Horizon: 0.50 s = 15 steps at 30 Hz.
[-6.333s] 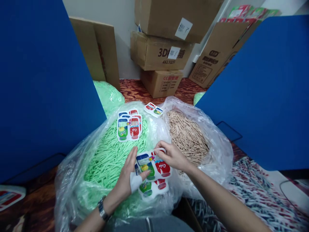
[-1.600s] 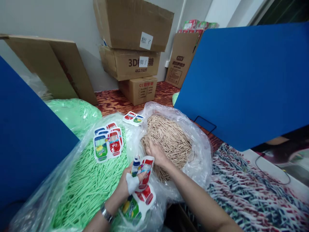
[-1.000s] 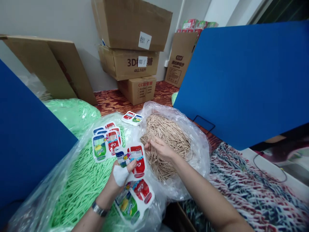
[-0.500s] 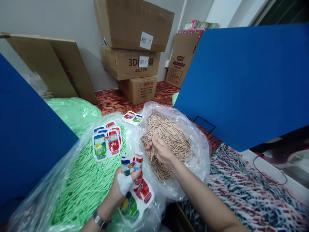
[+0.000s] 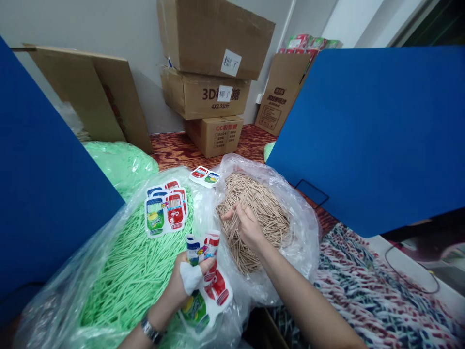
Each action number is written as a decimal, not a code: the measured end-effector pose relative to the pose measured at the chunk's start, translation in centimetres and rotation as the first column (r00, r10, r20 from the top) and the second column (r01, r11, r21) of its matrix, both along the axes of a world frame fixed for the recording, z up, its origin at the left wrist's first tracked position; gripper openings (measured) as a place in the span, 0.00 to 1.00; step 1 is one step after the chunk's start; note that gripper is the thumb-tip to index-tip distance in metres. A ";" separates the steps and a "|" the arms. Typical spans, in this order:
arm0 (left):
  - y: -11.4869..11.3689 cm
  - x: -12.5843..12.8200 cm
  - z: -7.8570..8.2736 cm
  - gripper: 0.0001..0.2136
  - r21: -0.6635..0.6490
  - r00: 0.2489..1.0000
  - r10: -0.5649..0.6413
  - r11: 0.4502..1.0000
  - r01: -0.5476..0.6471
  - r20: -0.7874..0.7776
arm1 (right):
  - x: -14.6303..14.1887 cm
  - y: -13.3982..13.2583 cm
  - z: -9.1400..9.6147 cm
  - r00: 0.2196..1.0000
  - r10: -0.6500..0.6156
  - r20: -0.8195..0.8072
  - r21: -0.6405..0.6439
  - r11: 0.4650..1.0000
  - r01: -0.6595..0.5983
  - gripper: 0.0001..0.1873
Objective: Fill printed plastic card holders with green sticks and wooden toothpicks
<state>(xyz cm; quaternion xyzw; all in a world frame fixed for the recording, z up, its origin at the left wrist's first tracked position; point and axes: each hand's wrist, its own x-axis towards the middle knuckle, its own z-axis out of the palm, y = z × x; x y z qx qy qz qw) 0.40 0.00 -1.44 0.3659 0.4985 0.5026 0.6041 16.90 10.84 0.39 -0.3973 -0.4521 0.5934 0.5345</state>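
My left hand (image 5: 187, 276), with a white wrapping at the thumb and a watch on the wrist, grips a printed candy pouch (image 5: 203, 248) squeezed into a curl. Below that hand another red and green pouch (image 5: 220, 291) lies on the plastic. My right hand (image 5: 247, 224) has its fingers closed over thin brown candy sticks (image 5: 261, 198) in a clear plastic bag (image 5: 303, 218); a few sticks show at its fingertips. To the left, green candy sticks (image 5: 123, 276) fill a second bag, and several filled pouches (image 5: 166, 208) lie on top of them.
One more pouch (image 5: 204, 176) lies between the bags. Behind stand stacked cardboard boxes (image 5: 214, 138). Blue panels (image 5: 381, 135) rise on both sides. A patterned rug (image 5: 378, 291) lies at right, a closed green bag (image 5: 121, 162) at the back left.
The view has shifted slightly, so the scene sits a little further right. My right hand's fingers have drawn together over the brown sticks. My left hand keeps its grip on the pouch.
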 end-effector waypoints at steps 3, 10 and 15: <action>0.0 0.1 0.1 0.10 -0.013 0.997 0.051 0.999 -0.051 -0.059 | -0.4 -0.1 1.2 0.987 0.003 -0.163 -0.060 0.998 -0.013 0.18; -0.3 0.2 0.6 0.09 0.064 0.996 0.051 0.997 -0.046 -0.071 | -1.6 -1.6 7.4 0.947 0.022 -0.319 -0.006 1.000 -0.025 0.12; -0.3 0.3 0.8 0.08 0.124 0.989 0.038 0.992 -0.020 -0.142 | -3.0 -2.8 8.4 0.954 0.041 -0.297 0.140 0.990 0.001 0.12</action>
